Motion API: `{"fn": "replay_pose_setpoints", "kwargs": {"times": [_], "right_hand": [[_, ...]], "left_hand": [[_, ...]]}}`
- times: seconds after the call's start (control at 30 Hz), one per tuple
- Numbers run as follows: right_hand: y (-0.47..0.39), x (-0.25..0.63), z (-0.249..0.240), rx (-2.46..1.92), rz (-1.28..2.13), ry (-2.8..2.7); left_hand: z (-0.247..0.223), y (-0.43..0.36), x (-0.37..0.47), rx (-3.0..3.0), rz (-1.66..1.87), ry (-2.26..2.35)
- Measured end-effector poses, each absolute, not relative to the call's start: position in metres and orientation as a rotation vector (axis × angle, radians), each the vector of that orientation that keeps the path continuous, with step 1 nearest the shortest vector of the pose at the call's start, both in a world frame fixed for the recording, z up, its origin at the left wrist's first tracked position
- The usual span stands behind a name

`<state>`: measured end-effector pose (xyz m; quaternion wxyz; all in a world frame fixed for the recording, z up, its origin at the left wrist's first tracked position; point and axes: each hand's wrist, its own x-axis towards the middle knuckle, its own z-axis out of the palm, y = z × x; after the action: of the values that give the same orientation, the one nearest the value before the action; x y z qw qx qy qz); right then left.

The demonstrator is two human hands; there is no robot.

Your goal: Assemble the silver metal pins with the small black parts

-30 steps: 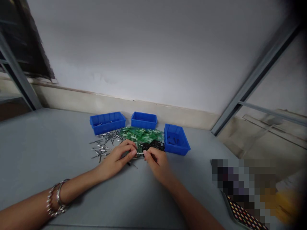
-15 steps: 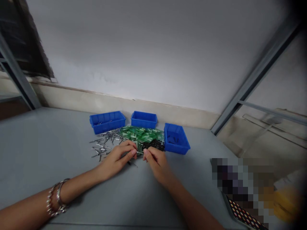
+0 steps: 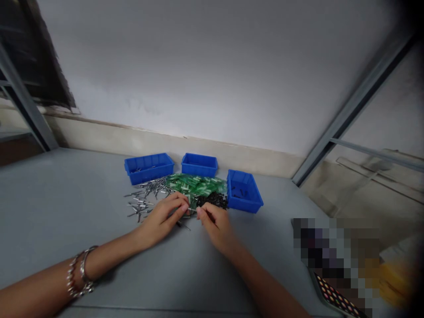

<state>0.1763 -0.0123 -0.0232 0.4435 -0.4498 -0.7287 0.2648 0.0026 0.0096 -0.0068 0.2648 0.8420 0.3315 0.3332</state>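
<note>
A thin metal pin (image 3: 192, 209), lying roughly level with its long axis running left to right, bridging the small gap between both sets of fingertips just above the grey table (image 3: 53, 207). Pinched at its left end by the left hand (image 3: 163, 218), thumb and forefinger closed narrowly on it; met at its right end by the right hand (image 3: 214, 224), fingertips drawn together in a tight pinch, though whether on the same pin or on a tiny separate part cannot be told at this size. Both hands about equally near, fingertips almost touching, knuckles up, wrists resting low on the surface, forearms coming in from the near edge and converging. A bracelet (image 3: 78, 277) on the left wrist. Just beyond the left hand, a loose scatter of metal pins (image 3: 144, 196) spread to the left; behind the fingertips, a heap of green translucent parts (image 3: 195, 185); beside that, just past the right hand, a small pile of black parts (image 3: 213, 200). Farther back, three blue bins in a rough row: the left bin (image 3: 149, 168) behind the pins, the middle bin (image 3: 199, 165) behind the green heap, the right bin (image 3: 244, 191) angled and just beside the black pile, a few dark pieces inside. At lower right, a dotted patterned object (image 3: 334, 298) near the table edge, well apart from the hands.
</note>
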Motion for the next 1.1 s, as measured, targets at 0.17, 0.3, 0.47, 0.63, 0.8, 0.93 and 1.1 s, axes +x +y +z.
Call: {"fn": "replay_pose_setpoints", "kwargs": {"times": [0.17, 0.3, 0.47, 0.63, 0.8, 0.93, 1.1], "right_hand": [[-0.0117, 0.1776, -0.0229, -1.104, 0.623, -1.782], [-0.0111, 0.1792, -0.0215, -1.107, 0.609, -1.783], [-0.0111, 0.1782, -0.0236, -1.094, 0.656, -1.862], [-0.0126, 0.1788, -0.0223, -1.066, 0.616, -1.821], [-0.0127, 0.1808, -0.0204, -1.066, 0.618, -1.820], [-0.0126, 0.1803, -0.0220, -1.043, 0.637, -1.908], [-0.0128, 0.1820, -0.0195, -1.083, 0.568, -1.837]], "left_hand": [[-0.0112, 0.0116, 0.0042, 2.317, 0.862, 0.911], [-0.0116, 0.0106, 0.0038, 2.346, 0.834, 0.899], [-0.0091, 0.0108, 0.0010, 2.343, 0.923, 0.918], [-0.0080, 0.0085, 0.0027, 2.369, 0.858, 0.938], [-0.0080, 0.0056, 0.0029, 2.373, 0.856, 0.930], [-0.0083, 0.0080, 0.0011, 2.363, 0.959, 0.948], [-0.0113, 0.0066, 0.0036, 2.386, 0.900, 0.957]]}}
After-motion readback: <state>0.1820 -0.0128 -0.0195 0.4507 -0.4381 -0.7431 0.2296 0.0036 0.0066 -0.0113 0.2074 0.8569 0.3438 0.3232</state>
